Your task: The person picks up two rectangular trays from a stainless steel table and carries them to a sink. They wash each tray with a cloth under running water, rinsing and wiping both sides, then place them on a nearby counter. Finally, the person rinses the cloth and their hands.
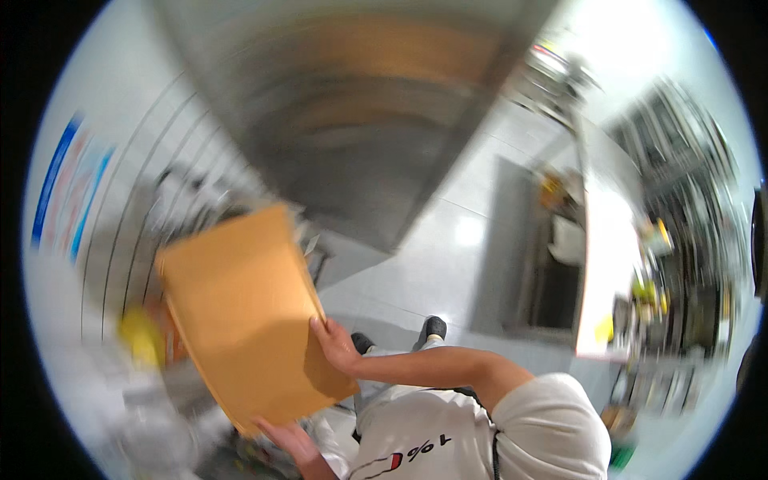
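Note:
I carry a flat, rectangular golden-brown tray or board (246,318) in both hands, in front of me and to my left. It has a thin rim along its long edges, and its broad face shows nothing on it. My right hand (338,346) grips the right long edge, thumb over the face. At the near left corner, my left hand (285,439) holds the lower edge, its fingers mostly hidden beneath. The far end of the tray overlaps blurred items on the left side.
A large grey metal surface (360,174), blurred, stands ahead. To the right is a white-topped workbench (606,276) with open space beneath. Crowded shelving (690,240) lies beyond it. On the left are a yellow object (141,336) and clear plastic items (156,438). Tiled floor (444,258) runs between.

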`<state>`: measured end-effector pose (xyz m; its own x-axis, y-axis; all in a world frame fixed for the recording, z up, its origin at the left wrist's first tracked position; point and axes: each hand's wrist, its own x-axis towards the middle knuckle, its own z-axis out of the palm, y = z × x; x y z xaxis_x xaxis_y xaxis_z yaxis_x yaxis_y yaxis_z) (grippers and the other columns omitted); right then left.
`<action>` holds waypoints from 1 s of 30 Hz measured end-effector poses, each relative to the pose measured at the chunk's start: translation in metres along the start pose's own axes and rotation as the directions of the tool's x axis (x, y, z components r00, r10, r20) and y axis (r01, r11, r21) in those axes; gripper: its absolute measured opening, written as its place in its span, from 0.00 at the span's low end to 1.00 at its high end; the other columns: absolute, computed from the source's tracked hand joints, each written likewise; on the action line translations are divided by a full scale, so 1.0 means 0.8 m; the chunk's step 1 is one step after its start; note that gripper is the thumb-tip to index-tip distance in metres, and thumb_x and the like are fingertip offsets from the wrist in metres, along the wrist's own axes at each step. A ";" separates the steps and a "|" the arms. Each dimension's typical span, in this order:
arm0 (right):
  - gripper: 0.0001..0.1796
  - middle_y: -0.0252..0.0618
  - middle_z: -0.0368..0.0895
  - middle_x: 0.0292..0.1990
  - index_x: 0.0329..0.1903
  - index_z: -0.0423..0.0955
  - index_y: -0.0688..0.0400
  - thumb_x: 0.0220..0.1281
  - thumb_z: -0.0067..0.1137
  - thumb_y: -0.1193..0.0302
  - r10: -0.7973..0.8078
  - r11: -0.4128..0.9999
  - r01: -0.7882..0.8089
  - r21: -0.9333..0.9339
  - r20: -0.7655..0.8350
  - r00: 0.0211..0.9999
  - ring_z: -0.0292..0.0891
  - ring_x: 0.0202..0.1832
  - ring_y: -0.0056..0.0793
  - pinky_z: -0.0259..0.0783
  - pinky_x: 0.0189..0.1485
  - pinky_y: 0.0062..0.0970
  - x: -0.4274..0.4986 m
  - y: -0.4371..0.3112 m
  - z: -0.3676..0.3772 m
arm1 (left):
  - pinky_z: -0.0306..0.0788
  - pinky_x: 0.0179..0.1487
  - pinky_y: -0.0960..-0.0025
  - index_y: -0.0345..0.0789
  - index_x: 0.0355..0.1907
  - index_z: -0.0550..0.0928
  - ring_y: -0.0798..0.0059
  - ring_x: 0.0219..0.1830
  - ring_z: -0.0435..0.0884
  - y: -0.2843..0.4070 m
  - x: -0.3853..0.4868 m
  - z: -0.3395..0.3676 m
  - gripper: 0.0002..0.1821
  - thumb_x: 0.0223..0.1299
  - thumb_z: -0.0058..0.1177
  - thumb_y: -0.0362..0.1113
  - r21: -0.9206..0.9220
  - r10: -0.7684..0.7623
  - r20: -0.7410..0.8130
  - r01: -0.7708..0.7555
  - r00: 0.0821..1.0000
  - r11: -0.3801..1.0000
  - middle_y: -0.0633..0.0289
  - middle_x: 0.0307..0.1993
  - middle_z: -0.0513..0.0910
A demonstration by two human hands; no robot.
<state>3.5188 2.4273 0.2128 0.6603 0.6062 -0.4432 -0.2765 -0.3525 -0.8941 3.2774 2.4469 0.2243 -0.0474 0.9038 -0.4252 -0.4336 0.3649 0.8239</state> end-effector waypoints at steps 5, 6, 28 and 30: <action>0.34 0.49 0.76 0.27 0.35 0.75 0.63 0.73 0.41 0.42 0.212 0.959 -0.248 -0.138 -0.234 0.949 0.74 0.33 0.45 0.68 0.41 0.43 0.017 0.108 -0.206 | 0.67 0.68 0.56 0.40 0.68 0.72 0.70 0.60 0.75 -0.159 -0.016 -0.134 0.34 0.71 0.45 0.62 -0.341 -0.898 0.436 0.934 0.061 -0.102 0.60 0.63 0.78; 0.34 0.51 0.78 0.29 0.35 0.75 0.63 0.73 0.40 0.42 0.246 0.957 -0.278 -0.079 -0.286 0.926 0.74 0.35 0.49 0.68 0.42 0.44 0.007 0.134 -0.247 | 0.67 0.67 0.56 0.38 0.67 0.73 0.70 0.60 0.75 -0.185 -0.025 -0.119 0.33 0.70 0.47 0.60 -0.172 -0.946 0.284 0.979 0.158 0.112 0.61 0.62 0.79; 0.26 0.65 0.80 0.51 0.49 0.75 0.72 0.78 0.33 0.61 0.522 0.852 0.146 0.503 -0.792 -0.318 0.77 0.53 0.62 0.72 0.55 0.50 -0.104 0.344 -1.198 | 0.78 0.36 0.78 0.32 0.38 0.81 0.76 0.31 0.84 -0.541 -0.380 0.264 0.06 0.61 0.61 0.30 0.944 -0.744 0.310 -0.096 0.592 0.316 0.60 0.32 0.85; 0.26 0.64 0.81 0.50 0.48 0.76 0.72 0.77 0.34 0.61 0.549 0.830 0.087 0.551 -0.777 -0.308 0.78 0.53 0.61 0.73 0.54 0.50 -0.088 0.354 -1.231 | 0.77 0.32 0.78 0.32 0.37 0.81 0.77 0.29 0.83 -0.522 -0.323 0.233 0.06 0.58 0.62 0.29 0.952 -0.636 0.259 -0.079 0.727 0.297 0.61 0.30 0.84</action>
<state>4.0818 1.5827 0.0546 0.1873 -0.9344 -0.3031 -0.5568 0.1533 -0.8164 3.6383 2.1027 0.0594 0.4742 0.4831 -0.7360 0.7312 0.2496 0.6349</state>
